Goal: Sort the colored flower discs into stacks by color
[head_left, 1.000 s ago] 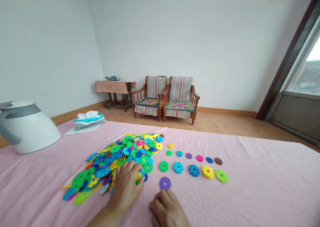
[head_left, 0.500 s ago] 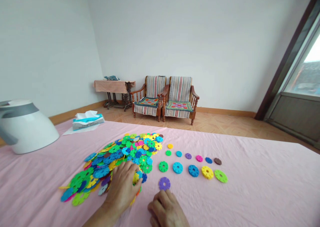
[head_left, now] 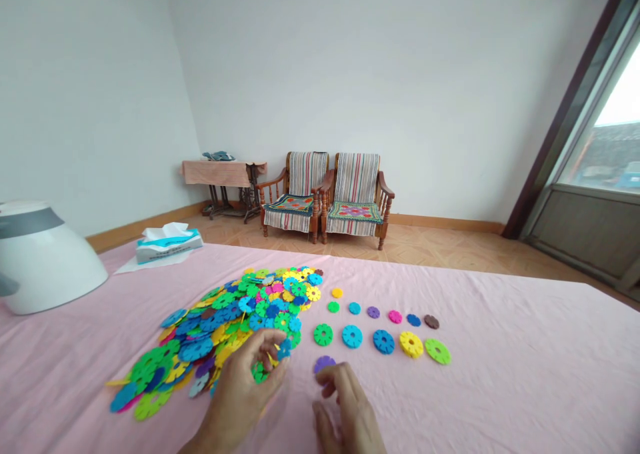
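Observation:
My left hand (head_left: 245, 384) is at the near right edge of a heap of colourful notched plastic discs (head_left: 220, 314). Its fingers are curled, with a small blue disc (head_left: 284, 349) between the fingertips and thumb. Green discs show through the gap below its fingers. Just to the right, my right hand (head_left: 350, 404) is open, thumb apart from the bent fingers. Its fingertips partly cover a purple disc (head_left: 325, 364). Beyond lies a row of larger discs: green (head_left: 323, 335), light blue (head_left: 352, 337), blue (head_left: 383, 341), yellow (head_left: 411, 344) and lime (head_left: 438, 351).
Behind the larger row lie smaller discs, among them a pink disc (head_left: 395, 317) and a brown disc (head_left: 431, 321). A white kettle (head_left: 55, 267) and a tissue box (head_left: 169, 246) stand left on the pink cloth (head_left: 525, 361). Two wooden armchairs (head_left: 357, 181) are by the wall.
My left hand has lifted off the heap and turned, its fingers curling around a blue disc. My right hand has spread its fingers and moved up over the purple disc. The view has shifted slightly.

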Tool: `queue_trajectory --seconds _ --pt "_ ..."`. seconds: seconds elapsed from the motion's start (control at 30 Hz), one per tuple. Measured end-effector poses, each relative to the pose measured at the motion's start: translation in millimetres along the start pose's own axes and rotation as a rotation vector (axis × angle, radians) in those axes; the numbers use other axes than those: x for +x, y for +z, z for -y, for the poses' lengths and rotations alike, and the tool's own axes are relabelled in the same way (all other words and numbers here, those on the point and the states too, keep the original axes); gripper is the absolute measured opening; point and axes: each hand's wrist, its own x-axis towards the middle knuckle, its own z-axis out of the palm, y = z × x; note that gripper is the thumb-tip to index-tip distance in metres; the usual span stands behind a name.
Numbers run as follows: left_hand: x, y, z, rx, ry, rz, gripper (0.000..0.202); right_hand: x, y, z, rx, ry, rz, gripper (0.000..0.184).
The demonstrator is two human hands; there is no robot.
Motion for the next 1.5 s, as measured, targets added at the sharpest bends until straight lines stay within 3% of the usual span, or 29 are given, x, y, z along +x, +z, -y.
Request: queue_trajectory --seconds 0.13,0.27,0.47,0.67,0.8,0.9,1.0,1.13,1.27,1.5 --pt "-11.6 9.4 -14.1 -0.454 -0.199 0.280 0.032 5.5 -6.0 5.7 0.028 0.071 -0.144 0.031" --pt "-18.5 17.1 -19.4 -0.771 -0.307 0.462 0.034 10.3 -8.7 7.5 0.076 0.048 -0.151 0.027" --pt "-25.5 23.4 -20.1 -1.006 -0.418 0.567 0.028 7.9 -6.5 2.1 0.080 -0.057 -0.113 0.033" --pt "-30.7 31.5 -20.9 -1.129 -0.467 0.554 0.028 2.6 -1.8 -1.2 -0.003 -0.107 -0.129 0.039" --pt "-25.4 25.6 -22.9 -0.885 -0.390 0.478 0.034 9.3 -13.9 0.6 -0.036 -0.125 -0.134 0.046" --pt "-15.4 13.9 -20.3 -0.588 -0.291 0.262 0.040 30.9 -36.0 -8.5 -0.146 -0.085 -0.091 0.043" --pt "-3.9 2.3 -10.2 -0.474 -0.259 0.046 0.038 64.4 -57.4 -32.4 -0.291 0.096 -0.006 0.034" --pt "6.7 -5.9 7.5 -0.449 -0.298 -0.149 0.038 105.7 -71.3 -69.3 -0.498 0.340 0.227 0.032" --pt "9.6 -8.3 15.0 -0.465 -0.306 -0.218 0.038 127.0 -73.7 -87.0 -0.536 0.364 0.272 0.030" --pt "8.3 -8.8 11.0 -0.448 -0.275 -0.250 0.036 134.8 -70.3 -89.3 -0.566 0.368 0.364 0.020"
